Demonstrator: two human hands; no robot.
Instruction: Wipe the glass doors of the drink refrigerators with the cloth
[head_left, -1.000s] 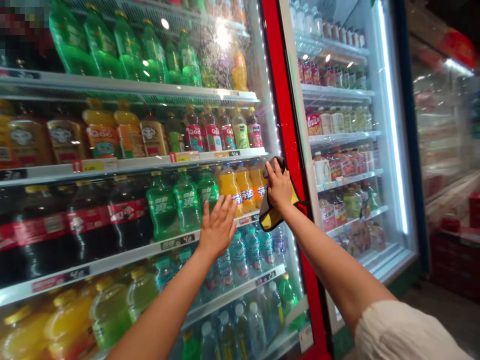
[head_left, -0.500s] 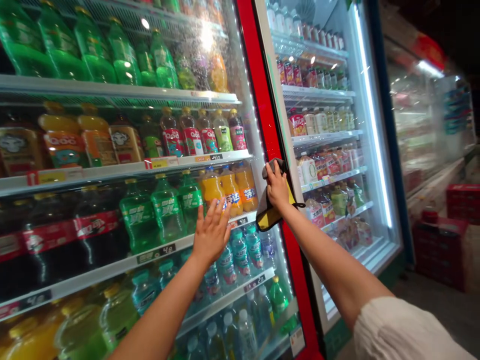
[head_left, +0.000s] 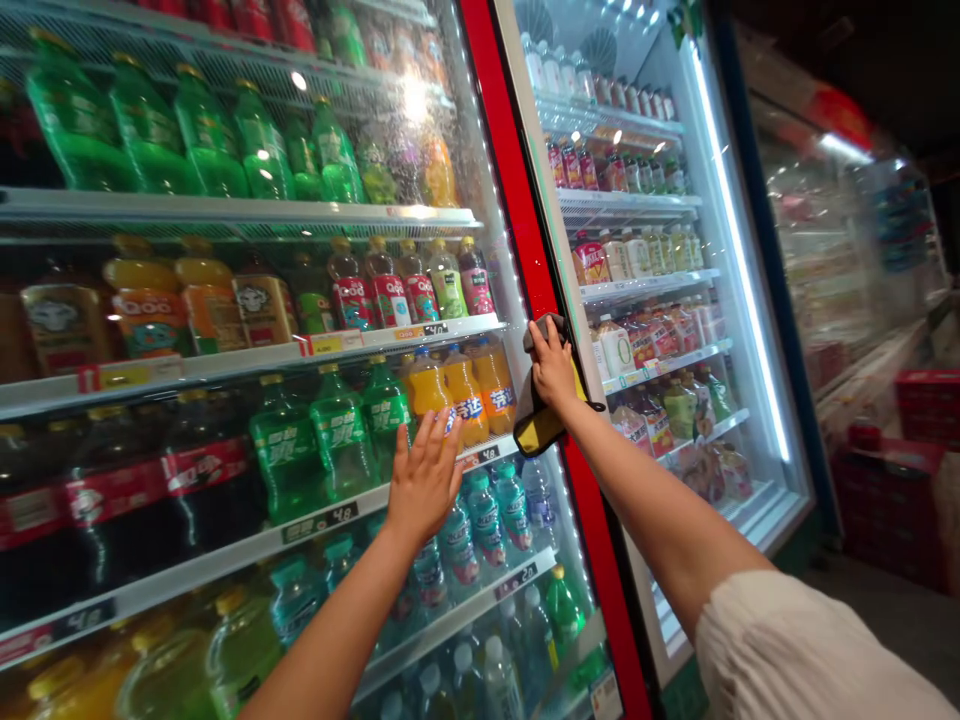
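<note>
My left hand lies flat with fingers spread against the glass door of a drinks fridge, in front of the orange soda bottles. My right hand presses a grey and yellow cloth onto the red door frame, near its right edge. The fingers lie over the cloth's grey upper part. Its yellow lower part hangs over the frame and glass, and a dark loop sticks out to the right.
Behind the glass, shelves hold green bottles, cola bottles and teal-capped bottles. A second lit fridge with bottles and packs stands on the right. Beyond it are red boxes on the floor and another long display case.
The view has shifted slightly, so the shelves at left sit lower in the picture. My right hand and the cloth are slightly higher on the frame. My left hand stays flat on the glass.
</note>
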